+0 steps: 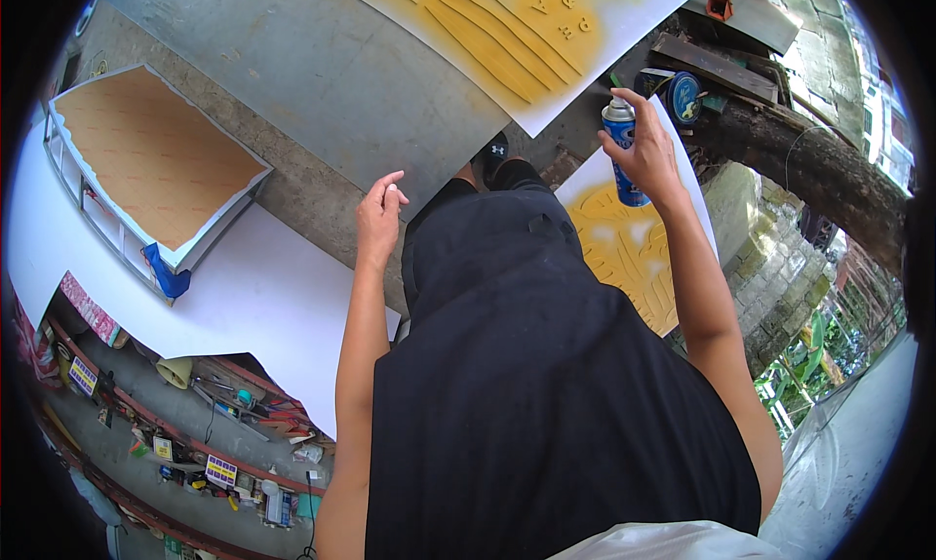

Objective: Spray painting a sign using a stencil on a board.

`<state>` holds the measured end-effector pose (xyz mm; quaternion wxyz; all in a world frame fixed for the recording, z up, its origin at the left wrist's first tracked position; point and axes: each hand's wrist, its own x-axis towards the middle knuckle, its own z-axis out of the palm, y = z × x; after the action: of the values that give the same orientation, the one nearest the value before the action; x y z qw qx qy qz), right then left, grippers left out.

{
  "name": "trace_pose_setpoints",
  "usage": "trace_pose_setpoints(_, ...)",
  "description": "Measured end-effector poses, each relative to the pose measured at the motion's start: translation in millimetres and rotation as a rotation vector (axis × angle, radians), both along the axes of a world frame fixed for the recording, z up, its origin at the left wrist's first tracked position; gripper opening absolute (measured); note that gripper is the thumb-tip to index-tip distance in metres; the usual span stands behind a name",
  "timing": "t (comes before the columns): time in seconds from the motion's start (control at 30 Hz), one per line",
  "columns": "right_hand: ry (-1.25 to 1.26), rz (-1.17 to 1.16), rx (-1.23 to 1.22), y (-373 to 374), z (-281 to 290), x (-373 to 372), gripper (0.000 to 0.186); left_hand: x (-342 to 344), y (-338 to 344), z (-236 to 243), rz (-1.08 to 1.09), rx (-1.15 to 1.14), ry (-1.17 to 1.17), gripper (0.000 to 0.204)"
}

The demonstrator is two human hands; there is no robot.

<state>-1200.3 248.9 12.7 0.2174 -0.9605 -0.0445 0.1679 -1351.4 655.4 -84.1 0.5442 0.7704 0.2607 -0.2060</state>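
Observation:
My right hand (651, 158) is wrapped round a blue spray can (622, 136), with the index finger up at its top. The can is upright, in front of a white sheet (682, 170) that carries raised shapes sprayed golden yellow. My left hand (379, 212) is empty, its index finger stretched out and the others loosely bent. It hovers beside the near edge of a grey metal sheet (322, 82). On that sheet's far side lies another white board (614, 14) with yellow-sprayed strips and small cut-out shapes.
To the left, a brown panel (156, 151) on a metal frame stands by a large white sheet (263, 277). Shelves (205, 453) with tools and small items fill the lower left. Wood planks (721, 68), a round blue tin (682, 97) and a log (819, 151) lie at the right.

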Motion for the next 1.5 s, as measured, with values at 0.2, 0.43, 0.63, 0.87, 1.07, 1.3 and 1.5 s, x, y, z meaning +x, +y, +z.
trace_pose_setpoints(0.2, -0.048, 0.005, 0.07, 3, 18, 1, 0.07, 8, 1, 3, -0.02, -0.002, -0.009, 0.033)
trace_pose_setpoints(0.43, -0.199, 0.068, 0.276, 67, 21, 55, 0.069, 11, 2, 3, -0.005, 0.021, -0.067, 0.032)
trace_pose_setpoints(0.63, -0.285, 0.131, 0.238, 88, 4, 85, 0.066, -5, 7, -1, 0.047, 0.026, -0.07, 0.032)
trace_pose_setpoints(0.87, -0.183, 0.101, 0.177, 69, 3, 68, 0.068, -17, 11, 2, 0.06, 0.021, -0.036, 0.033)
trace_pose_setpoints(1.07, -0.159, 0.102, 0.146, 48, 12, 50, 0.07, -10, 9, 0, 0.071, 0.002, -0.045, 0.033)
trace_pose_setpoints(1.3, -0.251, 0.207, 0.218, 105, 10, 108, 0.068, 3, 6, 8, 0.056, 0.014, -0.052, 0.033)
trace_pose_setpoints(1.5, -0.23, 0.224, 0.201, 98, -1, 116, 0.066, -15, 1, 9, 0.13, 0.039, -0.046, 0.032)
